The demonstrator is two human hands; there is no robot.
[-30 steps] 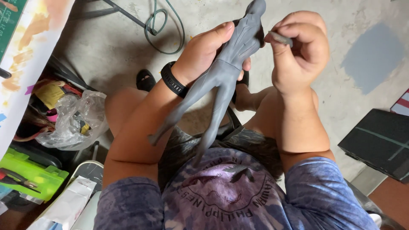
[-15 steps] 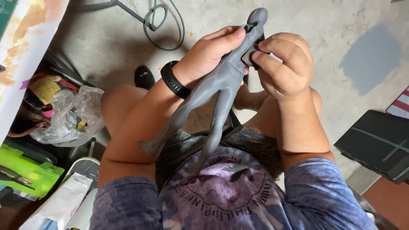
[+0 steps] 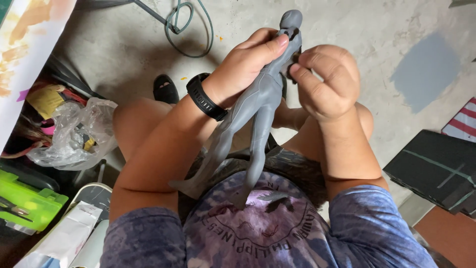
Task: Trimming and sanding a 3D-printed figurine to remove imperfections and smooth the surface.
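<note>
My left hand (image 3: 248, 67) grips a grey humanoid figurine (image 3: 255, 106) around its upper torso, head pointing away from me and legs toward my chest. A black band sits on that wrist (image 3: 204, 97). My right hand (image 3: 325, 82) has its fingers closed and presses against the figurine's shoulder, pinching a small dark piece (image 3: 293, 62) that is mostly hidden by my fingertips. The figure's head (image 3: 291, 20) sticks out above both hands.
Concrete floor with a looped green cable (image 3: 186, 27) lies ahead. A clear plastic bag (image 3: 74, 134) and a lime-green case (image 3: 25, 203) sit at left. A black box (image 3: 436, 171) lies at right, beside a red-striped item (image 3: 463, 121).
My right hand moved in from holding a small piece apart to pressing it at the figurine's shoulder. The figurine tilted more upright and shifted slightly down in view.
</note>
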